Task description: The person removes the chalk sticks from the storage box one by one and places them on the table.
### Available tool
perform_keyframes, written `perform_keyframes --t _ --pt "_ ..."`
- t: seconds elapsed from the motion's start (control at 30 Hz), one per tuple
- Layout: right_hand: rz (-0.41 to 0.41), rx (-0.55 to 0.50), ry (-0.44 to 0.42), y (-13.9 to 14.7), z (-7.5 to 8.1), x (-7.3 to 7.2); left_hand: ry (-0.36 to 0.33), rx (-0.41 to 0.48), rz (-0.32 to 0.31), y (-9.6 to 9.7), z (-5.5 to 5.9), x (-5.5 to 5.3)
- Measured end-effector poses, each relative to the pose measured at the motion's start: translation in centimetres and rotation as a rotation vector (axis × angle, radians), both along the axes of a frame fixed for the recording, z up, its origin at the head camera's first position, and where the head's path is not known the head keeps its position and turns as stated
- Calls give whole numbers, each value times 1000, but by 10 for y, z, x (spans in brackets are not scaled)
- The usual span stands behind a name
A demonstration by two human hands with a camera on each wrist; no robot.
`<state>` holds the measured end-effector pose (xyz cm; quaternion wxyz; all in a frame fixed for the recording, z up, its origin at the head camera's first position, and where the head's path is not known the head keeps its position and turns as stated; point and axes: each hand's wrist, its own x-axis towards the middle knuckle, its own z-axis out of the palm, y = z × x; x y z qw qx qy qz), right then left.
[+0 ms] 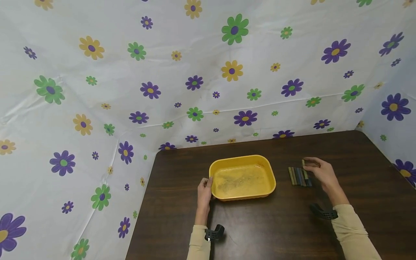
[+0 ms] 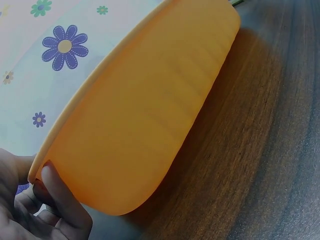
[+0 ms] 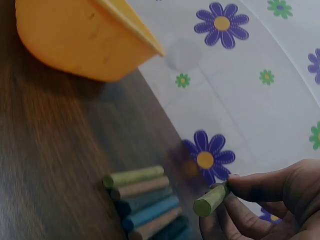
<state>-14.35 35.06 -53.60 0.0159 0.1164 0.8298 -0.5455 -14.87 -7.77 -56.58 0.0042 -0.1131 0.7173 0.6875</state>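
A yellow plastic tub [image 1: 240, 180] stands on the dark wooden table. My left hand [image 1: 204, 195] grips its left rim, the thumb over the edge and the fingers against the outer wall, as the left wrist view shows. To the right of the tub lies a row of chalk sticks [image 3: 145, 200], green, tan and blue, side by side. My right hand [image 1: 322, 173] pinches a yellow-green chalk stick [image 3: 212, 200] between thumb and fingers, its near end sticking out above the table. In the head view that stick overlaps the right end of the row.
The dark wooden table [image 1: 253, 227] reaches back to a white wall covering [image 1: 214, 72] printed with purple, green and yellow flowers. A black band [image 1: 214, 233] is on the left wrist, another band [image 1: 325, 213] on the right.
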Motion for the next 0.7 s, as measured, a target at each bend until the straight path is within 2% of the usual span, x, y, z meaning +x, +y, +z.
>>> perform_keyframes --t 0.27,0.4,0.53,0.7 --pt "-47 73 1 15 -13 6 -9 -9 7 1 2 1" --pt "-46 100 -14 19 -20 8 -4 -17 11 3 4 2" --pt "-52 211 -2 20 -25 9 -6 -17 15 3 5 2" --pt "-47 365 56 17 -30 8 -12 -26 12 1 2 1"
